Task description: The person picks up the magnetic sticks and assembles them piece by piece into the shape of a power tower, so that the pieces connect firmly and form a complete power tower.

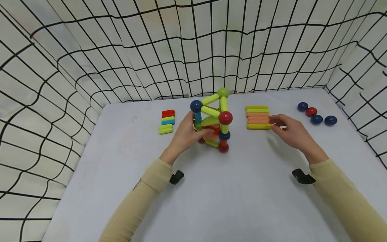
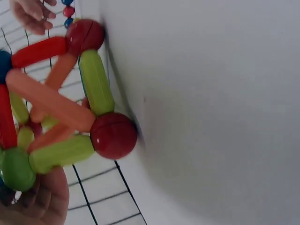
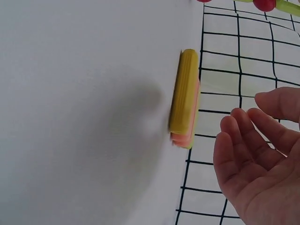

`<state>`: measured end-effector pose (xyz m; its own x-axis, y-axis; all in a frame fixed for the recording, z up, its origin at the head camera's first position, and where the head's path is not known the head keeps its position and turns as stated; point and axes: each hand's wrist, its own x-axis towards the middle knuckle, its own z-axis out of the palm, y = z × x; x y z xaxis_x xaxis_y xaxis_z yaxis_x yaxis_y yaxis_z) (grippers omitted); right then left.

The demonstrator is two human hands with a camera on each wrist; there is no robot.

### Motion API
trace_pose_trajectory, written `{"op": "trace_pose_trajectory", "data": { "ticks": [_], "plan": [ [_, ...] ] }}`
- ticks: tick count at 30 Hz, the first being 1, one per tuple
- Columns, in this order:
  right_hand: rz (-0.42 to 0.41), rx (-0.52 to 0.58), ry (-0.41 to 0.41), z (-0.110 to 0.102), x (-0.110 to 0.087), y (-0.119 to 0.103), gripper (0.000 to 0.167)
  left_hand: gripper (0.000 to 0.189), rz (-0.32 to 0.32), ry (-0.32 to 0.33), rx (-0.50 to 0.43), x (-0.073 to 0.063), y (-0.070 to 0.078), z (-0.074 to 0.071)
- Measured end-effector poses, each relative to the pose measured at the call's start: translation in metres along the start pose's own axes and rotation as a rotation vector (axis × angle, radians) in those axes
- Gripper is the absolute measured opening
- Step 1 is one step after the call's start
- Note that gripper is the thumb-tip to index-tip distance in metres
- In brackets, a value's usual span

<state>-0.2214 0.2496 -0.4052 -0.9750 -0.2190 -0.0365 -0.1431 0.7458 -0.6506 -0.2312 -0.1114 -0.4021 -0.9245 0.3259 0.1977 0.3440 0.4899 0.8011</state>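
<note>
At the left of the white surface (image 1: 229,195), short red, lime and blue rods (image 1: 167,119) lie side by side in a small cluster. Next, near the middle, is the ball-and-rod frame (image 1: 210,111), held by the left-hand grip (image 1: 184,134), its thumb across the near side. To its right lies a row of yellow, lime and orange rods (image 1: 257,118). The right-hand grip (image 1: 291,131) is beside their right ends, fingers loosely bent, holding nothing. Farthest right sit three dark blue balls (image 1: 316,119) and one red ball (image 1: 311,111).
</note>
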Motion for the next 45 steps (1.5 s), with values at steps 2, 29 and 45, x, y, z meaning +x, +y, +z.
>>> {"op": "trace_pose_trajectory", "data": {
  "ticks": [2, 29, 45],
  "plan": [
    [0.016, 0.008, 0.0, 0.001, -0.001, 0.003, 0.041, 0.068, 0.003, -0.007, 0.013, -0.004, 0.003, 0.003],
    [0.189, 0.251, 0.026, -0.008, -0.021, 0.034, 0.056, 0.019, -0.316, -0.131, 0.596, -0.007, -0.036, -0.053],
    [-0.096, 0.208, 0.092, -0.001, -0.028, -0.068, 0.043, 0.032, 0.096, 0.234, -0.325, 0.004, 0.068, -0.053]
  ]
}}
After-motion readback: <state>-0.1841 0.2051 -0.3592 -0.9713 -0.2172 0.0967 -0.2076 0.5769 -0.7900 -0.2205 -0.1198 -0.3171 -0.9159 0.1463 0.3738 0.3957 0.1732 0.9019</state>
